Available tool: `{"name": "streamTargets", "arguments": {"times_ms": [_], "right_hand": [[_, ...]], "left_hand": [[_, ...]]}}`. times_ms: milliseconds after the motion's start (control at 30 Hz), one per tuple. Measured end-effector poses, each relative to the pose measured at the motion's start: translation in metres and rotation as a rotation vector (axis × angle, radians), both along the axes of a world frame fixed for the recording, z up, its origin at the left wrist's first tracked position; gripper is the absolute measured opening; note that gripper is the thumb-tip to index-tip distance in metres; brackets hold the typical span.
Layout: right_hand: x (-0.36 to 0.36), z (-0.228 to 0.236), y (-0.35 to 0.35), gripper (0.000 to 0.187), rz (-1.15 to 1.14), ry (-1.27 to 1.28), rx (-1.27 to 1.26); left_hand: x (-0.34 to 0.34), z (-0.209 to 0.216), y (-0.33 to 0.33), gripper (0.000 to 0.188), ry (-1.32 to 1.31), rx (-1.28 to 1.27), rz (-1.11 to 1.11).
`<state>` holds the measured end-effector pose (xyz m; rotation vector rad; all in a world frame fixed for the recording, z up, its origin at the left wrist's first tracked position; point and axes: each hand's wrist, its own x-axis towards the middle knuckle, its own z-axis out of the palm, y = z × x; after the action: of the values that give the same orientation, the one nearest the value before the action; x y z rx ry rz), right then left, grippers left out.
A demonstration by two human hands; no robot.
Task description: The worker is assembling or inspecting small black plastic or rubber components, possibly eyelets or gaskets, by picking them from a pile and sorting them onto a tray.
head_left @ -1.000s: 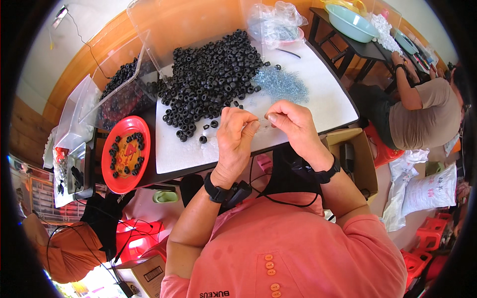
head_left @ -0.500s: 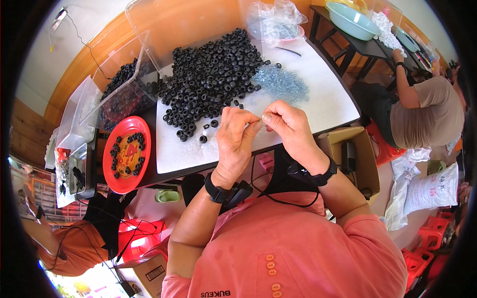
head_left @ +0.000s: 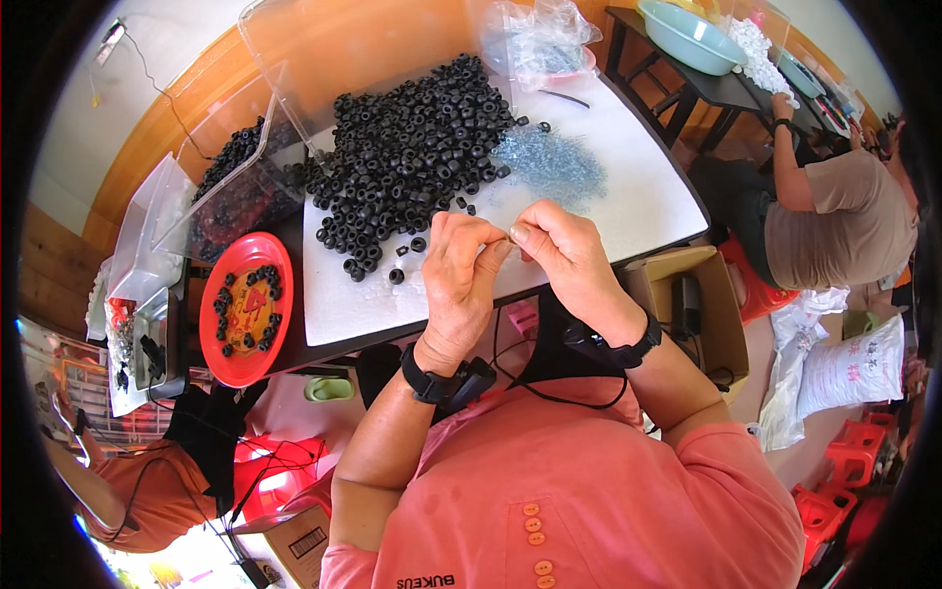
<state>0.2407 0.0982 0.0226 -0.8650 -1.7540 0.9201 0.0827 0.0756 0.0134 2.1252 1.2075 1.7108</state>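
My left hand point(head_left: 459, 270) and my right hand point(head_left: 561, 250) meet above the front of the white table top point(head_left: 392, 316), fingertips pinched together. Something tiny sits between the fingers, too small to name. Beyond my hands spreads a heap of black ring-shaped beads point(head_left: 412, 147), with a few loose ones near my left hand. To the right of the heap lies a pile of small clear bluish pieces point(head_left: 551, 165). A red plate point(head_left: 208, 329) at the left carries several black beads set around its inside.
Clear plastic bins point(head_left: 147, 231) stand at the left, one with more black beads. A bag-covered bowl point(head_left: 545, 54) sits at the back. An open cardboard box point(head_left: 643, 285) is right of my lap. Other people work at the right point(head_left: 834, 216) and lower left point(head_left: 147, 486).
The whole view has shifted slightly, so the table and beads appear a little further left. My hands keep the same pinched pose.
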Motion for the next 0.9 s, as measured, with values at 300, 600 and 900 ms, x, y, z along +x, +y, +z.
{"name": "streamTargets", "arguments": {"times_ms": [300,600,900], "right_hand": [[-0.004,-0.005,-0.002,0.008,-0.128,-0.096,0.349],[0.002,-0.005,-0.005,0.015,0.038,0.144,-0.029],[0.011,0.003,-0.008,0.011,0.064,0.219,-0.165]], "left_hand": [[-0.004,0.0,-0.001,0.012,-0.027,-0.09,-0.049],[0.004,0.016,-0.018,0.005,0.0,-0.17,-0.074],[0.005,0.016,-0.028,0.014,-0.433,-0.574,-0.184]]}}
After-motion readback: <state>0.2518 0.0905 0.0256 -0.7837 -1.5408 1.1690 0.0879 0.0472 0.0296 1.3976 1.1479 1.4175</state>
